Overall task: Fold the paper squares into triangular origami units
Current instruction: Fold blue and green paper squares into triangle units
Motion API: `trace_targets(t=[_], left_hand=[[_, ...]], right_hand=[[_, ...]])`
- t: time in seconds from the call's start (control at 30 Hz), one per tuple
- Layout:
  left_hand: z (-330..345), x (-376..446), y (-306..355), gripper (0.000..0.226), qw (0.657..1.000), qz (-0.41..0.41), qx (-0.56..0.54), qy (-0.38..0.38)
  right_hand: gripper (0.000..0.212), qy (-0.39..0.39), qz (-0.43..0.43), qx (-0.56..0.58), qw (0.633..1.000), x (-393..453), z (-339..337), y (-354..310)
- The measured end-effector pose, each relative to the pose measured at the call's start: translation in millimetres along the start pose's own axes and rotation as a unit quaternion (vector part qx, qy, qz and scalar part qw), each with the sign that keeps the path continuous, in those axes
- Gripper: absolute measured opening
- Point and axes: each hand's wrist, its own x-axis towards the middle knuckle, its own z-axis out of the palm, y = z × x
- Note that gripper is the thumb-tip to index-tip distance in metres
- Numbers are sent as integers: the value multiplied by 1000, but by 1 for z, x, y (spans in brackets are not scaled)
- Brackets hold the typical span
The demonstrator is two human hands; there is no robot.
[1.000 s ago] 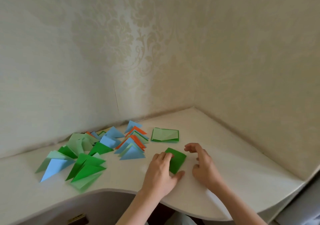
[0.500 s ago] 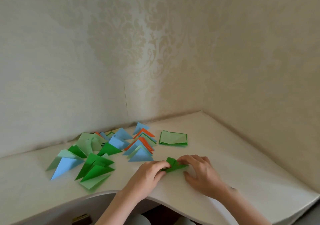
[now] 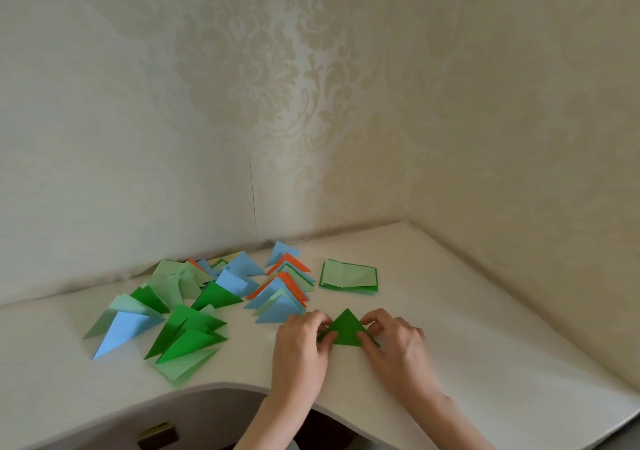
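1. Where two wallpapered walls meet in a corner, a white desk (image 3: pixel 450 311) fills the lower half of the view, seen from above by the person sitting at it.
2. A dark green paper triangle (image 3: pixel 346 328) lies flat on the desk near its front edge, apex pointing away from the person.
3. On the triangle's left lower corner, the left hand (image 3: pixel 301 349) pinches the paper, fingers curled over the edge and thumb pressing the face.
4. On the right lower corner, the right hand (image 3: pixel 398 342) pinches it the same way, with curled fingers above and the thumb on the paper.
5. Just beyond the hands, a small stack of green paper squares (image 3: pixel 348 275) lies flat, a pale green sheet on top.
6. To the left, well over a dozen folded triangles (image 3: pixel 194 311) lie scattered and overlapping, in light blue, orange, pale green and dark green.
7. Below the desk's curved front edge, a brass-coloured fitting (image 3: pixel 157 434) shows on a drawer front.
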Motion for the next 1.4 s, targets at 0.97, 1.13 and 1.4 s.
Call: trace_targets(t=[0.97,1.13,1.4], left_hand=[[3,5,-6,18,997,-69,-37,-17],[8,2,10,21,999,-37,14,-1],[7,17,15,30,991,-115,10,-66]], right_hand=[[17,-47,88,29,995,7,5,0],[14,-47,97,30,994,6,3,-3],[22,-67,101,42,992,9,2,-2]])
